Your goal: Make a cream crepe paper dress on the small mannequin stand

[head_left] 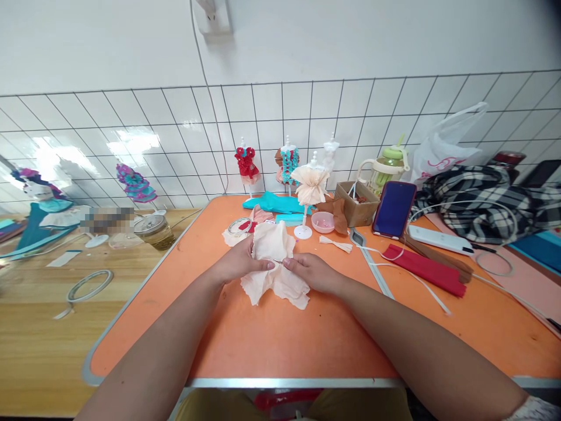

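Note:
Cream crepe paper [274,237], gathered at its middle, is held just above the orange table [280,351]. Its upper part stands up and the lower part flares out in ruffled lobes. My left hand [240,257] pinches the gathered waist from the left, thumb on top. From the right, my right hand [309,270] closes thumb and fingers on the same waist. A thin dark line, perhaps wire or thread, shows between the thumbs, too small to make out. Behind the paper, a small white dress form [303,231] wears a cream ruffled dress [311,184].
A pink bowl [323,222], a cardboard box [357,204] and a phone [394,209] stand behind my right hand. Red folded paper [424,269] and white ribbon [432,295] lie to the right. A roll of tape [240,227] and turquoise paper [276,203] lie behind. A glass jar [154,231] stands left.

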The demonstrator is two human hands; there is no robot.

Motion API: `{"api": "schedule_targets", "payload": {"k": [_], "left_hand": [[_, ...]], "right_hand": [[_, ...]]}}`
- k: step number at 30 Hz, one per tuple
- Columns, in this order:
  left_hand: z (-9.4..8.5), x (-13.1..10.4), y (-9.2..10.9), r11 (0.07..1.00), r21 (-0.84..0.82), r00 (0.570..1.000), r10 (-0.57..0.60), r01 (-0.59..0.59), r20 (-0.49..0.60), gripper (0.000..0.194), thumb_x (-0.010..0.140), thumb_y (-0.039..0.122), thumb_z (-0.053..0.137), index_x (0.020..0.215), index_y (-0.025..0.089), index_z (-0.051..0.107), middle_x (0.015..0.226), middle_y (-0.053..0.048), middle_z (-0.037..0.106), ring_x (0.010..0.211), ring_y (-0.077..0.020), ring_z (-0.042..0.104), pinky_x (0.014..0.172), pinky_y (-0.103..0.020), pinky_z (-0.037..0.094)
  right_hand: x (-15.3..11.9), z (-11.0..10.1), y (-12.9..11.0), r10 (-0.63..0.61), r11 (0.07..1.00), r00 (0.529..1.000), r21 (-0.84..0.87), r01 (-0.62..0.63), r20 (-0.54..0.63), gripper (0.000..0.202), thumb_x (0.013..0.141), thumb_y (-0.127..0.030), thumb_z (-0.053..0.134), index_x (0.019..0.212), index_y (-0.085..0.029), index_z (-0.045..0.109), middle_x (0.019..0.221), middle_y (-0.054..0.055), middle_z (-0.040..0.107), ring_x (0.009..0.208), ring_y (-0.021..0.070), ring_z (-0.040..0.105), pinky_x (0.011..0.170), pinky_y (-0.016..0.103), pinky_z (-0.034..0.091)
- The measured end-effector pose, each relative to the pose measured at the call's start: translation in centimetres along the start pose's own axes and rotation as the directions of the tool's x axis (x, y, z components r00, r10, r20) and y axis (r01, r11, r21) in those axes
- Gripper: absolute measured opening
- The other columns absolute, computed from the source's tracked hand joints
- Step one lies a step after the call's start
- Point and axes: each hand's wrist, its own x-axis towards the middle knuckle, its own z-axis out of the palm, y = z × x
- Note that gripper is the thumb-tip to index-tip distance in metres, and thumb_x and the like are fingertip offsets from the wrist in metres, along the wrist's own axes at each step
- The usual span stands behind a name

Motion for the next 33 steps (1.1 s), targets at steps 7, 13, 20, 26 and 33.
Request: {"api": "schedule_targets", "payload": {"k": [7,13,20,26,33], "left_hand": [[0.1,0.0,-0.1,1.000,-0.014,1.000,-0.008,0.008,0.002,0.058,0.064,0.037,0.075,0.112,0.019,0.048,0.103,-0.006,0.061,0.095,-0.0246,0.060,0.077,-0.035,0.050],[0.6,0.0,0.0,1.000,-0.004,1.000,0.016,-0.016,0.008,0.058,0.066,0.037,0.074,0.115,0.018,0.048,0.104,-0.007,0.063,0.096,-0.0265,0.060,0.080,-0.038,0.050],[0.9,0.0,0.1,0.996,0.091,1.000,-0.005,0.007,-0.023,0.061,0.066,0.034,0.073,0.120,0.020,0.047,0.112,-0.008,0.062,0.104,-0.0293,0.059,0.084,-0.041,0.048],[0.9,0.1,0.1,0.999,0.048,1.000,0.017,-0.017,0.001,0.062,0.067,0.035,0.072,0.121,0.019,0.046,0.113,-0.009,0.062,0.103,-0.0282,0.059,0.084,-0.040,0.048],[0.7,0.1,-0.3,0.997,0.074,1.000,0.023,-0.023,-0.011,0.059,0.066,0.034,0.073,0.117,0.020,0.048,0.110,-0.007,0.062,0.102,-0.0281,0.059,0.084,-0.039,0.048]], "right_hand": [[-0.3,-0.1,-0.2,0.030,0.999,1.000,0.039,-0.030,-0.005,0.047,0.085,-0.059,0.041,0.078,-0.016,0.058,0.074,0.002,0.058,0.066,0.0133,0.051,0.055,0.022,0.037],[-0.3,-0.1,-0.3,0.026,1.000,0.999,-0.012,-0.027,-0.023,0.049,0.085,-0.061,0.039,0.076,-0.016,0.057,0.075,0.003,0.059,0.067,0.0143,0.052,0.055,0.022,0.036],[0.0,0.1,0.3,-0.007,0.998,1.000,-0.065,0.006,-0.021,0.050,0.086,-0.061,0.038,0.076,-0.016,0.058,0.067,0.000,0.055,0.058,0.0116,0.047,0.049,0.021,0.031],[0.0,-0.5,0.0,-0.008,0.998,1.000,-0.055,0.007,-0.017,0.048,0.086,-0.058,0.040,0.075,-0.017,0.060,0.062,-0.001,0.050,0.053,0.0096,0.042,0.047,0.020,0.028],[-0.5,-1.0,-0.5,0.069,0.997,0.997,0.038,-0.070,0.015,0.049,0.084,-0.060,0.043,0.079,-0.015,0.061,0.065,-0.001,0.051,0.052,0.0085,0.042,0.045,0.020,0.030]]}}
